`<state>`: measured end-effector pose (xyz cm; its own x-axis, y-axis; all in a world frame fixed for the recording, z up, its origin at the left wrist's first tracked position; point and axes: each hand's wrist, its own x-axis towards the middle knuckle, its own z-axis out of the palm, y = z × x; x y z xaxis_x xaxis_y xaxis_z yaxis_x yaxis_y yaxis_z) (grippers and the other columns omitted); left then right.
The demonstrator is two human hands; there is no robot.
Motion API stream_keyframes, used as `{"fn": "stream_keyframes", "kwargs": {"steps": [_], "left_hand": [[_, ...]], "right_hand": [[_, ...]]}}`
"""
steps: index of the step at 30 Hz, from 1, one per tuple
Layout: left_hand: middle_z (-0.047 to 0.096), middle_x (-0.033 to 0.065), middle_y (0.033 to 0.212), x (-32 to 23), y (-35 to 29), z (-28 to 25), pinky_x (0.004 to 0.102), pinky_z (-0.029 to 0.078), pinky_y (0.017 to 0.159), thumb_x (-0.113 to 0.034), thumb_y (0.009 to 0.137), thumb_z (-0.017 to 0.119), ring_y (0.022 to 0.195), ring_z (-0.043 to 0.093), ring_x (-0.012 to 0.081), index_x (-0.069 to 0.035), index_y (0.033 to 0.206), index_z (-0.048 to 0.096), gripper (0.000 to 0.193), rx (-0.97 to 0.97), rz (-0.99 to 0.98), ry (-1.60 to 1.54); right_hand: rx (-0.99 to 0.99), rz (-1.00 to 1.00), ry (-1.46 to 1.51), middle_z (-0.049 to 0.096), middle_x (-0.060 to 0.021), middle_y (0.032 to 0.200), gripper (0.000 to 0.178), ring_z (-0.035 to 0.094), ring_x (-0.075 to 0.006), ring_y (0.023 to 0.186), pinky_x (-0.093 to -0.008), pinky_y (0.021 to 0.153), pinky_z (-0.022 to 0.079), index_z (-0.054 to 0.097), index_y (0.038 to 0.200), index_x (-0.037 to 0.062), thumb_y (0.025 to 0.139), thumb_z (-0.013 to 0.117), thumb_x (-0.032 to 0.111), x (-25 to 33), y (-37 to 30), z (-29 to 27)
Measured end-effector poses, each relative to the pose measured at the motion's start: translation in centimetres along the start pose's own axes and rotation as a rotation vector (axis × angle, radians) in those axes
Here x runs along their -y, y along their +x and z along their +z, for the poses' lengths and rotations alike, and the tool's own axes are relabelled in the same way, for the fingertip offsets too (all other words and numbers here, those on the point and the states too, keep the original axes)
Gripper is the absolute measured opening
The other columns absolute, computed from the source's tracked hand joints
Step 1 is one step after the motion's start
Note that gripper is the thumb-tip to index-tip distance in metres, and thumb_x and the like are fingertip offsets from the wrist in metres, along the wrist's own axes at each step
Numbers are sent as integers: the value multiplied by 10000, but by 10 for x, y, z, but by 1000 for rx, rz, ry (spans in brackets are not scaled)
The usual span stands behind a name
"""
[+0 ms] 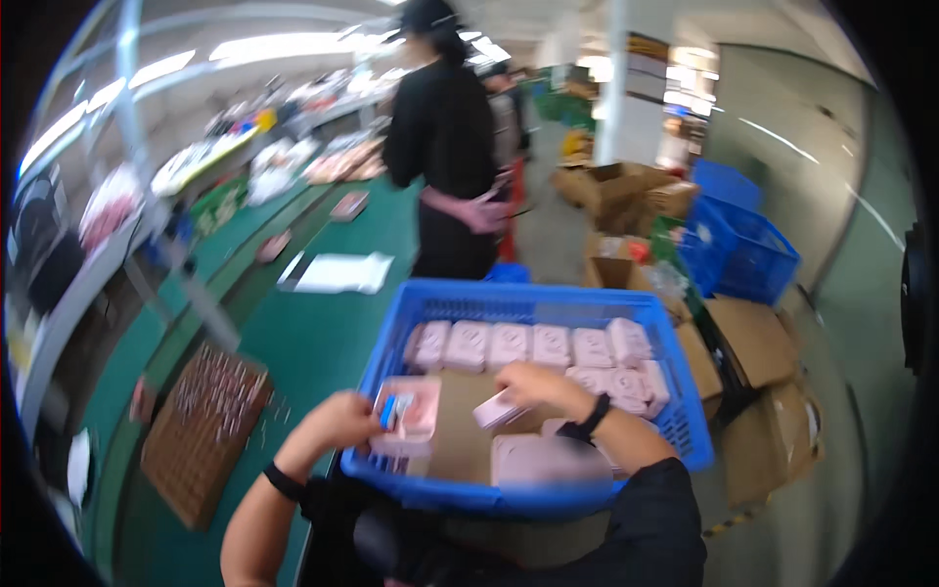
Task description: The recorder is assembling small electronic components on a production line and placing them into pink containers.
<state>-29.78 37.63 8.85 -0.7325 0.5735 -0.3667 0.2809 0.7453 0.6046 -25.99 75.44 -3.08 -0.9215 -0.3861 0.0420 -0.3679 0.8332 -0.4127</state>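
Note:
A blue plastic basket stands in front of me with a brown cardboard sheet inside. In its left part lies a pink box, open, with a small blue piece at its left side. My left hand is closed at that side; blur hides whether it grips the box edge or the blue piece. Above the cardboard, my right hand grips a small pale pink box. Rows of closed pink boxes line the far and right sides. A larger pink package sits near the front.
To the left runs a green conveyor belt, carrying a brown board of small pieces and a white sheet. A person in black stands beyond the basket. Cardboard boxes and blue crates crowd the right.

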Motion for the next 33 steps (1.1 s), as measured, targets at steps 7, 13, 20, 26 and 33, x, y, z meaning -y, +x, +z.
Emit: {"fn": "stream_keyframes", "kwargs": {"steps": [7,13,20,26,33], "left_hand": [[721,96,709,61,-161,-44,305,548,520,-193,910,671,581,697,155,39,916,679,233,-346,-229,-307],[731,133,724,163,-231,2,308,560,502,-172,912,649,580,710,172,44,917,675,217,-511,-644,-356],[730,138,735,204,-210,74,331,580,502,-165,918,686,578,714,184,67,1112,611,311,-743,-684,-642],[707,105,719,209,-210,79,339,567,484,-209,936,724,556,694,194,59,1439,341,687,-929,-660,-606],[694,86,791,209,-247,97,333,512,607,-227,948,754,682,664,184,-33,1510,415,685,-1009,-542,-523]], "right_hand": [[-21,-83,26,686,-174,839,92,666,-331,798,-401,725,528,680,845,2,834,730,79,77,7,-76],[-19,-438,285,636,-171,896,91,641,-351,802,-401,724,518,615,863,-28,836,702,-37,224,102,-71],[123,-969,122,615,-170,982,162,615,-375,946,-407,812,522,610,903,-28,803,735,-48,280,218,54],[381,-1033,128,615,-157,1035,173,601,-376,1016,-440,872,520,654,947,3,813,763,8,289,258,104],[103,-1012,190,668,-127,1122,241,629,-337,1107,-401,935,530,699,1044,43,853,815,135,270,246,50]]}}
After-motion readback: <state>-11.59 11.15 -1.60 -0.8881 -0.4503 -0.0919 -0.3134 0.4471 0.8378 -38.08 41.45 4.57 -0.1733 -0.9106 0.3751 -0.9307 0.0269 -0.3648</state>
